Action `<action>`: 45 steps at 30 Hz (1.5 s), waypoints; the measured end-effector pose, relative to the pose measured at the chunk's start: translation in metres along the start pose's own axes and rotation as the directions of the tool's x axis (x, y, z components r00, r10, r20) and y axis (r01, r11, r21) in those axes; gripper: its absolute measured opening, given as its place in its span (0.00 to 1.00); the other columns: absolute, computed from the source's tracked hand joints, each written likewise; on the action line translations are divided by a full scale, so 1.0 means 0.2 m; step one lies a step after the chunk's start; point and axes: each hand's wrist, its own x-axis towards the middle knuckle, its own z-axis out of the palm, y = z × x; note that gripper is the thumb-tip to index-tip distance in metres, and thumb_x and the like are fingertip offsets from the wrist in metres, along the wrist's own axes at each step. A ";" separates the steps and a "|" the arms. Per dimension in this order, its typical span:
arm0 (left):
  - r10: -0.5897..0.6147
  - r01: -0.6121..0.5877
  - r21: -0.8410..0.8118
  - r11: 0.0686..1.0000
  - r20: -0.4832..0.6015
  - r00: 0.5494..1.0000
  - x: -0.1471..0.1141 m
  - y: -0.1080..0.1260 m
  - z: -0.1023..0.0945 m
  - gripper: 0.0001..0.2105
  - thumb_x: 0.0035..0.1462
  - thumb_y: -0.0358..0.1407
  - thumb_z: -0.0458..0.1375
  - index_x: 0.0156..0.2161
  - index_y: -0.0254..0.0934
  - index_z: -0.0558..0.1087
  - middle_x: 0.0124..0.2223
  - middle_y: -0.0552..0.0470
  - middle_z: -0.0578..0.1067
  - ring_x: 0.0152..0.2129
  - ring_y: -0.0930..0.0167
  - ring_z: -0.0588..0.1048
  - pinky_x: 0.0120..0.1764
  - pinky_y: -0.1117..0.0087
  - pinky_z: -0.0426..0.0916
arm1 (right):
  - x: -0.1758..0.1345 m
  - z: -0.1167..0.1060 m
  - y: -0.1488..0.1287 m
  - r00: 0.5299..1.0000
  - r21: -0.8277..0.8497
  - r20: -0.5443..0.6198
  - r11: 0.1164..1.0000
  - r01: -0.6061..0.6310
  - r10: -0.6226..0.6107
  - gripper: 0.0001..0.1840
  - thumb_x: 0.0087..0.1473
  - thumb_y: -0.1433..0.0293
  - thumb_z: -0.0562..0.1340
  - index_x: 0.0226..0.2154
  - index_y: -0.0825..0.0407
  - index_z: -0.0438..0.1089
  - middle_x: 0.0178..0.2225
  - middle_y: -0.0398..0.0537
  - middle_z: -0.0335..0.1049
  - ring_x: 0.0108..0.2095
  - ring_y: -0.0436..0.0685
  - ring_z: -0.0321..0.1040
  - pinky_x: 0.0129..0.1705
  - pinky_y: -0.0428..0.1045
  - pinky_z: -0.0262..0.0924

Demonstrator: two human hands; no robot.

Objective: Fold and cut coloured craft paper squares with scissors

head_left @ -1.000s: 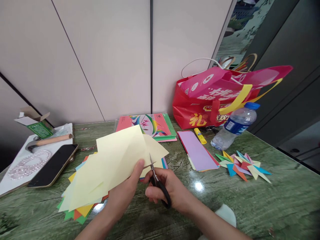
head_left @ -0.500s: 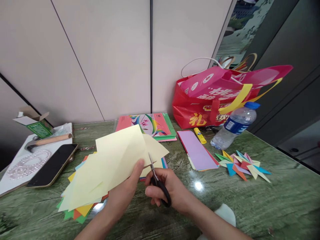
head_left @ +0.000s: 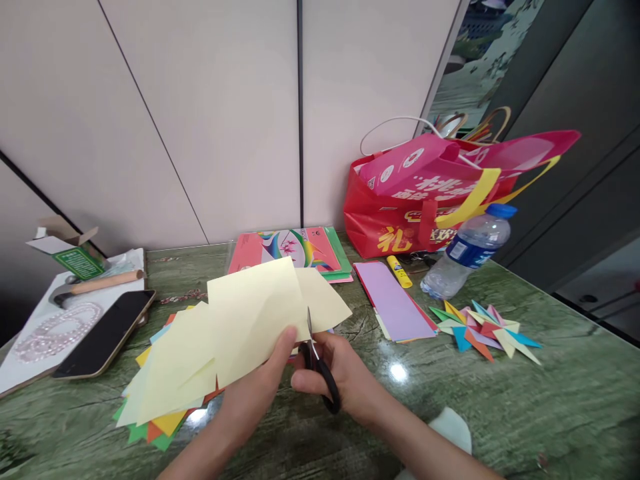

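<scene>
A pale yellow sheet of paper (head_left: 255, 313) is pinched by my left hand (head_left: 273, 367), thumb on top near its lower right corner. My right hand (head_left: 335, 373) grips black-handled scissors (head_left: 325, 377), their blades at the right part of the sheet. Right of the blades, a pale yellow flap (head_left: 323, 300) sticks out; I cannot tell whether it is still joined to the sheet. Under and left of the held paper lies a fanned stack of coloured paper (head_left: 170, 373), pale yellow on top.
Behind are a paper pack (head_left: 290, 248), a glue stick (head_left: 399, 271), purple strips (head_left: 395, 300), a red bag (head_left: 370, 227) and a water bottle (head_left: 463, 250). Folded paper stars (head_left: 485, 327) lie right. A phone (head_left: 105, 333), hammer (head_left: 100, 285), beads (head_left: 57, 333) and small box (head_left: 80, 257) sit left.
My left hand and the pale yellow sheet have shifted a little to the right, along with the flap. The scissor blades stand more upright and closer together against the paper.
</scene>
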 end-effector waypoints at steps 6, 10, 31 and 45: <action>0.009 -0.009 -0.029 1.000 -0.004 1.000 0.01 -0.04 0.00 0.18 0.43 0.46 0.59 0.41 0.42 0.73 0.51 0.51 0.70 0.53 0.63 0.62 0.57 0.63 0.49 | 0.00 0.00 0.01 1.000 0.001 -0.018 1.000 -0.025 0.025 0.26 0.36 0.59 0.69 0.35 0.54 0.62 0.22 0.39 0.57 0.24 0.47 0.52 0.27 0.45 0.50; 0.017 -0.017 -0.010 1.000 0.001 1.000 0.00 -0.04 0.00 0.18 0.44 0.46 0.58 0.41 0.42 0.73 0.51 0.50 0.70 0.53 0.63 0.62 0.57 0.62 0.49 | 0.00 -0.01 0.02 0.999 0.020 -0.019 0.999 -0.031 0.031 0.25 0.36 0.60 0.69 0.35 0.54 0.62 0.23 0.39 0.58 0.25 0.48 0.53 0.28 0.45 0.51; 0.013 -0.009 -0.119 0.993 0.033 0.999 0.01 -0.06 -0.01 0.15 0.42 0.49 0.59 0.32 0.42 0.76 0.44 0.51 0.75 0.50 0.61 0.65 0.56 0.62 0.50 | 0.00 0.01 0.00 0.996 -0.039 -0.078 0.998 -0.056 0.052 0.21 0.37 0.62 0.68 0.31 0.57 0.64 0.18 0.39 0.62 0.17 0.45 0.56 0.20 0.42 0.50; -0.010 0.041 -0.363 0.931 0.086 0.996 0.02 -0.11 0.03 0.19 0.42 0.43 0.61 0.42 0.39 0.72 0.44 0.48 0.75 0.47 0.63 0.68 0.53 0.61 0.57 | 0.01 0.00 0.00 0.997 -0.024 -0.071 0.999 -0.025 0.023 0.20 0.37 0.61 0.68 0.30 0.55 0.63 0.17 0.38 0.61 0.17 0.45 0.55 0.19 0.42 0.50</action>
